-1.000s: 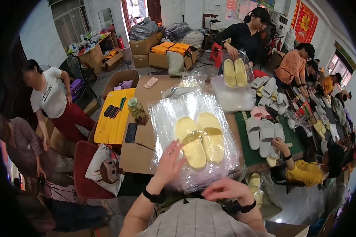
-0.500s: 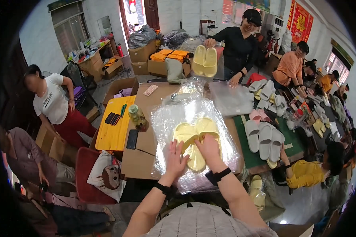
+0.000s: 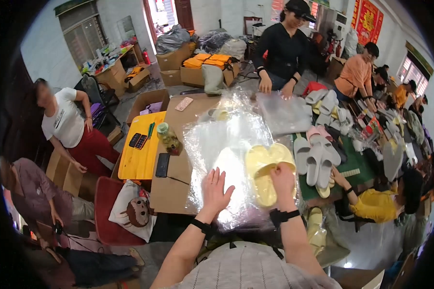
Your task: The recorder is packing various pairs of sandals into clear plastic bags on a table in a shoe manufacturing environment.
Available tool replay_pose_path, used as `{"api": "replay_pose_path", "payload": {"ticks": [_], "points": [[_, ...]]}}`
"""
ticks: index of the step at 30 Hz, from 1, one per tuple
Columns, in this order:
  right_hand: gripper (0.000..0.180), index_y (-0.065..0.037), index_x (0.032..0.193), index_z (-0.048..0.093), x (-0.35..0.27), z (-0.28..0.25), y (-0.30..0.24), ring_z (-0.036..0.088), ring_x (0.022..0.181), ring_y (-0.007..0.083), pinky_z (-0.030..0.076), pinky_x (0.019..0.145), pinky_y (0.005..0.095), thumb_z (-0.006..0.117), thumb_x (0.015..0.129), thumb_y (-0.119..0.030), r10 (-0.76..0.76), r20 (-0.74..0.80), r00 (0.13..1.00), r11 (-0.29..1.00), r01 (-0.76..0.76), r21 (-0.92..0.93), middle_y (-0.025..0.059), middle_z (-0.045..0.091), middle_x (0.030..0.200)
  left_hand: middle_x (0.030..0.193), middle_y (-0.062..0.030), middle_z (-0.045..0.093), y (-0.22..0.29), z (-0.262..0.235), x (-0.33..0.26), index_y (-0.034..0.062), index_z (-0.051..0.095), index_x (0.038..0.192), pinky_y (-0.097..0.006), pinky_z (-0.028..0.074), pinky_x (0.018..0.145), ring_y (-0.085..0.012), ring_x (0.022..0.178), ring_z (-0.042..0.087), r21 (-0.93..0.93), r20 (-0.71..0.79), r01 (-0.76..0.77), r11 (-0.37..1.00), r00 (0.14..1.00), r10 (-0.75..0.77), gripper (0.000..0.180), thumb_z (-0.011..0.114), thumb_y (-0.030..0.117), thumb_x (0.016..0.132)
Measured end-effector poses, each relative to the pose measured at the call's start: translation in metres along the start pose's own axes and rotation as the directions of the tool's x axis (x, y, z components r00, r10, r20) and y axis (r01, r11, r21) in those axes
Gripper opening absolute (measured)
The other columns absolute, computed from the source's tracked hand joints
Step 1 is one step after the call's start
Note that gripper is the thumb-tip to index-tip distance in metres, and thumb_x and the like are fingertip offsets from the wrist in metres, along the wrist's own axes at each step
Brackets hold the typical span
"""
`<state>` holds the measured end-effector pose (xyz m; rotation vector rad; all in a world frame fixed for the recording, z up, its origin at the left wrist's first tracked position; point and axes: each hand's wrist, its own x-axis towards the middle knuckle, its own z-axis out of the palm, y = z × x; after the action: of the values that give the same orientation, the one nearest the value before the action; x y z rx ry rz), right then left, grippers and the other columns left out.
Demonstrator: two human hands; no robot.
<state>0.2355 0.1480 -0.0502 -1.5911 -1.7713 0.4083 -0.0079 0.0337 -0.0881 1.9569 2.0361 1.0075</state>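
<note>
My right hand (image 3: 283,182) is closed on a pair of pale yellow slippers (image 3: 262,183), its fingers at the strap of the right one. The pair lies toward the right side of a stack of clear plastic bags (image 3: 205,139) on the table. My left hand (image 3: 216,190) rests flat on the shiny plastic, fingers stretched out, apart from the slippers. Glare hides part of the bags' surface.
On the cardboard-topped table are a dark phone (image 3: 162,165), a jar with a green lid (image 3: 169,138) and a light phone (image 3: 183,103). Grey slippers (image 3: 315,161) cover a green surface at right. Across the table, a person handles flat clear bags (image 3: 284,113).
My right hand has carried the yellow slippers rightward across the bags; my left hand stays nearly in place. The person opposite no longer holds up yellow slippers and has both hands lowered.
</note>
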Motion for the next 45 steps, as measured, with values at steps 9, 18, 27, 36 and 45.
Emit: {"api": "replay_pose_path", "payload": {"ticks": [9, 18, 27, 36, 45], "points": [[0.027, 0.000, 0.079, 0.060, -0.102, -0.105, 0.180, 0.057, 0.061, 0.0326, 0.046, 0.060, 0.0418, 0.074, 0.080, -0.024, 0.424, -0.134, 0.896, 0.897, -0.436, -0.072, 0.0141, 0.060, 0.068, 0.153, -0.0263, 0.040, -0.005, -0.001, 0.009, 0.0005, 0.049, 0.142, -0.052, 0.021, 0.119, -0.0414, 0.145, 0.032, 0.118, 0.006, 0.002, 0.993, 1.000, -0.002, 0.063, 0.067, 0.030, 0.089], [0.030, -0.002, 0.089, 0.067, -0.268, -0.159, 0.357, 0.066, 0.087, 0.0417, 0.052, 0.078, 0.0528, 0.072, 0.078, -0.029, 0.701, -0.241, 0.671, 0.450, -0.679, -0.580, 0.0208, 0.069, 0.089, 0.156, -0.0216, 0.038, 0.001, -0.001, 0.010, 0.0006, 0.047, 0.145, -0.051, 0.022, 0.119, -0.0397, 0.146, 0.029, 0.115, 0.062, -0.032, 0.993, 0.998, 0.025, 0.060, 0.062, 0.029, 0.094], [0.030, -0.011, 0.101, 0.075, -0.250, -0.132, 0.448, 0.071, 0.096, 0.0319, 0.057, 0.079, 0.0443, 0.068, 0.089, -0.037, 0.768, -0.142, 0.625, 0.319, -0.565, -0.761, 0.0132, 0.073, 0.101, 0.156, -0.0199, 0.038, 0.010, 0.004, 0.014, 0.0028, 0.047, 0.145, -0.049, 0.023, 0.118, -0.0376, 0.147, 0.030, 0.140, 0.076, -0.041, 0.989, 0.997, 0.031, 0.056, 0.060, 0.024, 0.095], [0.023, -0.006, 0.095, 0.070, -0.129, -0.087, 0.449, 0.067, 0.095, 0.0354, 0.054, 0.078, 0.0476, 0.068, 0.089, -0.027, 0.810, -0.013, 0.587, 0.374, -0.533, -0.759, 0.0161, 0.069, 0.098, 0.154, -0.0186, 0.041, 0.008, 0.009, 0.016, 0.0025, 0.048, 0.144, -0.049, 0.024, 0.119, -0.0375, 0.145, 0.032, 0.129, 0.069, -0.016, 0.991, 0.998, 0.007, 0.057, 0.062, 0.021, 0.092], [0.054, -0.005, 0.123, 0.061, 0.084, -0.056, 0.364, 0.055, 0.112, 0.0377, 0.049, 0.092, 0.0466, 0.074, 0.084, -0.040, 0.237, -0.048, 0.970, 0.966, -0.240, -0.099, 0.0164, 0.059, 0.116, 0.154, -0.0181, 0.042, 0.018, 0.000, 0.016, 0.0033, 0.051, 0.142, -0.049, 0.023, 0.119, -0.0371, 0.145, 0.033, 0.132, 0.037, 0.045, 0.990, 0.998, -0.050, 0.057, 0.062, 0.018, 0.088]]}}
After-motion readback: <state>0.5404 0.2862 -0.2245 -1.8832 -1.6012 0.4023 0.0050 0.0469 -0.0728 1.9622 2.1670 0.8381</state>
